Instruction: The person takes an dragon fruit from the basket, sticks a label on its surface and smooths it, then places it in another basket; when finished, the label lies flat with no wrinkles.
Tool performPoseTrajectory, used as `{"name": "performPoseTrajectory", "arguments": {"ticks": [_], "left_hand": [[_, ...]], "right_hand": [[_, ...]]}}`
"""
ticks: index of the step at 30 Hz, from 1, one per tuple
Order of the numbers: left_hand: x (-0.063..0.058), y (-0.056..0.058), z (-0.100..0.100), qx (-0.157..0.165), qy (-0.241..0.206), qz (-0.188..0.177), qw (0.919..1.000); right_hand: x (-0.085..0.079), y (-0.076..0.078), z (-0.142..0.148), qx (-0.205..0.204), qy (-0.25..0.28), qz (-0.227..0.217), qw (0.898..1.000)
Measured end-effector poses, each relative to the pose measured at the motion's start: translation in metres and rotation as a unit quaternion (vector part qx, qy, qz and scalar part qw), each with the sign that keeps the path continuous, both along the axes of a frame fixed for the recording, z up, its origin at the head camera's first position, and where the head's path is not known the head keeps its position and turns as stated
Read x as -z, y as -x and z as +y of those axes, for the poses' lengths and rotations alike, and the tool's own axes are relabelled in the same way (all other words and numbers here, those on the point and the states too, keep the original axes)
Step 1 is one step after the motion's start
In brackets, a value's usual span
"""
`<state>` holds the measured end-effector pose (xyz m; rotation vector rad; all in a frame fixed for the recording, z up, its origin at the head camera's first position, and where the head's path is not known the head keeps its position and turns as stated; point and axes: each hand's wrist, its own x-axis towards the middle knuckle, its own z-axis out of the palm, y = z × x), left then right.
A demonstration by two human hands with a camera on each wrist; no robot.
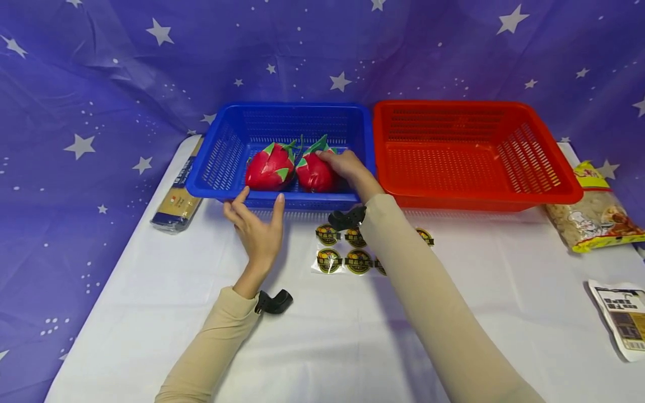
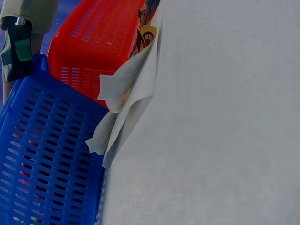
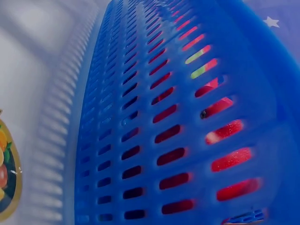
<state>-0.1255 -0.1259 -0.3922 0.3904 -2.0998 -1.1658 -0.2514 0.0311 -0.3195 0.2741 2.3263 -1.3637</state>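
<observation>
Two pink-red dragon fruits with green-tipped scales lie side by side in a blue plastic basket (image 1: 282, 197). Reaching over its front right side, my right hand (image 1: 351, 168) grips the right dragon fruit (image 1: 314, 172), with the thumb on top and the other fingers hidden behind it. The left dragon fruit (image 1: 269, 168) rests just inside the front wall. My left hand (image 1: 259, 232) is at the basket's front rim, thumb and fingers spread, fingertips right at the edge. Through the slots in the right wrist view, red fruit skin (image 3: 232, 159) shows.
A red basket (image 1: 478, 198) stands directly right of the blue one. In front lies a sheet of round fruit stickers (image 1: 359, 261), partly under my right arm. A noodle-like pack (image 1: 176, 204) lies at left; a yellow-edged food bag (image 1: 592, 215) and white pouch (image 1: 622, 319) at right.
</observation>
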Motion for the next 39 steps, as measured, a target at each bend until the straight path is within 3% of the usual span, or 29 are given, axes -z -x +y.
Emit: {"name": "performPoseTrajectory", "arguments": {"ticks": [8,13,20,31,39], "left_hand": [[-0.0006,-0.0005,0.0000,0.001,0.000,-0.003,1.0000],[0.0003,-0.0011,-0.0002,0.000,0.002,-0.002,1.0000],[0.0015,-0.0003,-0.0003,-0.003,0.004,0.002,1.0000],[0.0017,-0.0005,-0.0002,-0.002,0.005,-0.012,0.9999],[0.0026,0.0006,-0.0001,-0.001,0.009,-0.001,1.0000]], "right_hand": [[-0.0032,-0.0009,0.0020,-0.030,0.053,-0.080,0.995],[-0.0028,0.0005,0.0013,-0.028,0.060,-0.104,0.992],[0.0006,0.0024,0.0001,-0.010,0.073,-0.100,0.992],[-0.0002,-0.0012,0.0000,-0.035,0.074,-0.078,0.994],[0.0029,-0.0007,0.0011,-0.062,0.131,-0.054,0.988]]}}
